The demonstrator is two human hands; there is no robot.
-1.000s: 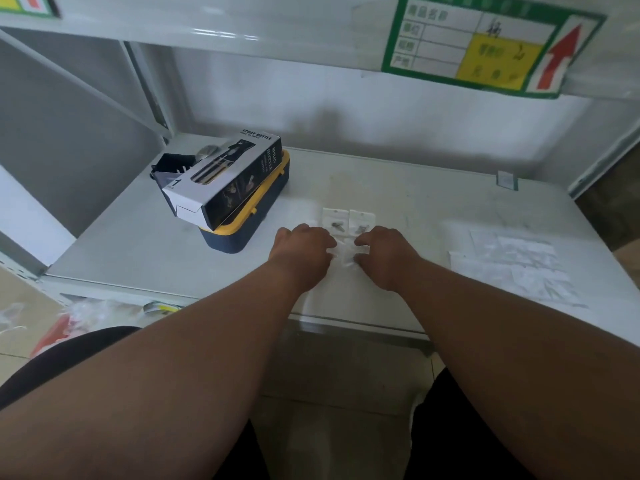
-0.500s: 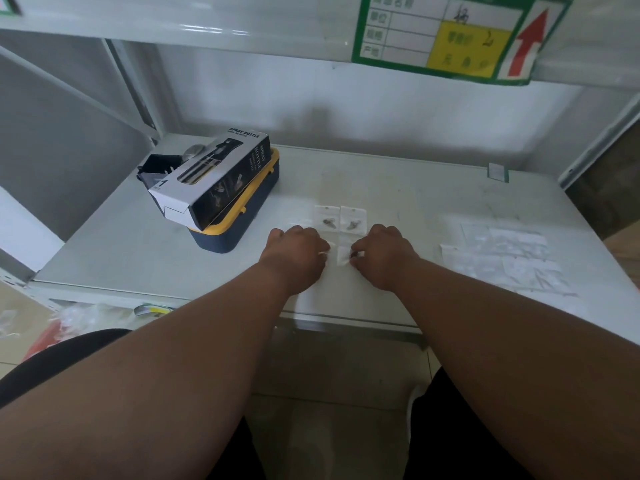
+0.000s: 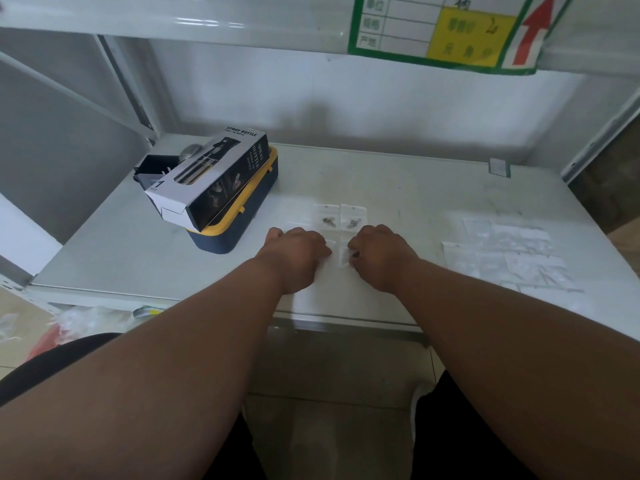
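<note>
We hold a small clear bag (image 3: 341, 255) down on the shelf (image 3: 415, 188), right of the blue-and-yellow case (image 3: 242, 220) and level with its near end; our left hand (image 3: 294, 252) curls its fingers onto the bag's left edge, and our right hand (image 3: 379, 252) pinches its right edge. Two small bags with metal parts (image 3: 327, 218) lie just beyond our knuckles, also right of the case, and a spread of clear bags (image 3: 509, 258) lies much farther right of it. A spray bottle box (image 3: 207, 181) rests on top of the case.

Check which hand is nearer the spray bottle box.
Left. The left hand sits just right of the spray bottle box, nearer the front edge of the shelf; the right hand lies farther right, beyond the small bag held between them.
</note>
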